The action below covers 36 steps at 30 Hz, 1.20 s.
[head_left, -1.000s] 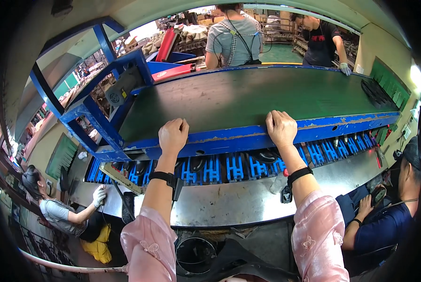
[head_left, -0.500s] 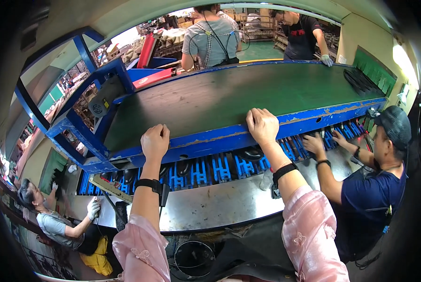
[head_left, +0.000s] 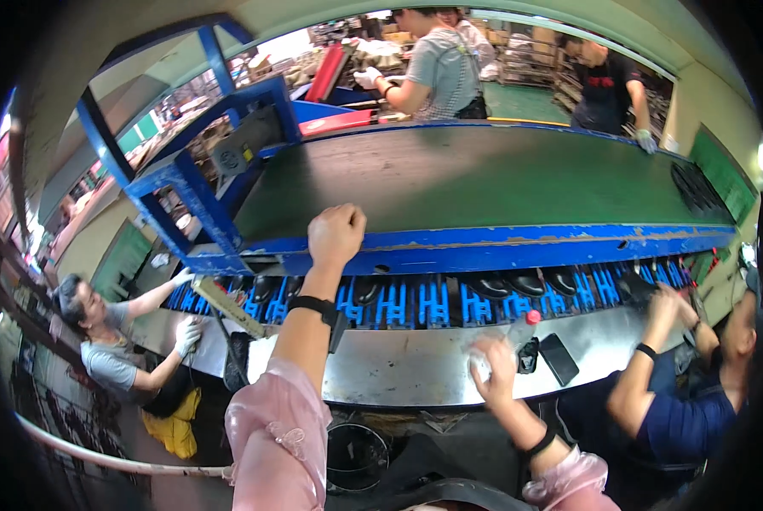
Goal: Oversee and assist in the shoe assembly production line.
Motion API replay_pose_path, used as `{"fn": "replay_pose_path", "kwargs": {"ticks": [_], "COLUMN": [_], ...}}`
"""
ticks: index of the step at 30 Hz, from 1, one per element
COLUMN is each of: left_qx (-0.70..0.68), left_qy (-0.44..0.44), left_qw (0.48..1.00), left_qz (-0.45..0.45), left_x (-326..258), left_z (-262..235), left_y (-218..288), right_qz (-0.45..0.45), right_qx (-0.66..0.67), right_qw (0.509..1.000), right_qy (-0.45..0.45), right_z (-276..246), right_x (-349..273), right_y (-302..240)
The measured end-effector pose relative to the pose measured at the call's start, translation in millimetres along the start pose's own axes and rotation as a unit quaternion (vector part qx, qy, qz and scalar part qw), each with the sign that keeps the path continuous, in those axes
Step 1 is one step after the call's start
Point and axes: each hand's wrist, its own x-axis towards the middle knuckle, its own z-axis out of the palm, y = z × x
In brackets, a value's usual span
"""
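My left hand is curled into a fist over the near edge of the green conveyor belt, just above its blue frame; nothing shows between the fingers. Low over the steel table is my right hand, smeared by motion. Something whitish shows at its fingers, but I cannot tell whether it is held. Right behind that hand stands a clear bottle with a red cap. A small black object and a black phone lie to its right.
Under the belt runs a row of blue racks with black, rounded pieces. Co-workers sit at the left and right; others stand behind the belt. Dark strips lie at the belt's right end. A round black bin is below.
My right hand has left the belt's edge and come down beside the bottle. My left fist stays at the belt edge. The view has swung, and the right co-worker sits farther right in it.
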Motion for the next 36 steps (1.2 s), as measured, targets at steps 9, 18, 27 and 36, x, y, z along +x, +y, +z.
{"fn": "replay_pose_path", "kwargs": {"ticks": [9,18,27,36], "left_qx": [-0.024,-0.032,-0.040,-0.035], "left_qy": [0.021,0.013,0.031,0.029], "left_qw": [0.999,0.999,0.999,0.999], "left_qz": [0.013,-0.001,0.003,-0.008], "left_x": [6,3,3,1], "left_z": [6,9,11,8], "left_y": [15,15,14,13], "right_qz": [0.371,0.308,0.242,0.216], "right_qx": [0.139,0.234,0.310,0.362], "right_qw": [0.713,0.692,0.659,0.633], "right_qy": [-0.578,-0.610,-0.641,-0.649], "right_z": [56,138,190,207], "right_x": [-396,-396,-368,-355], "right_y": [79,78,62,58]}}
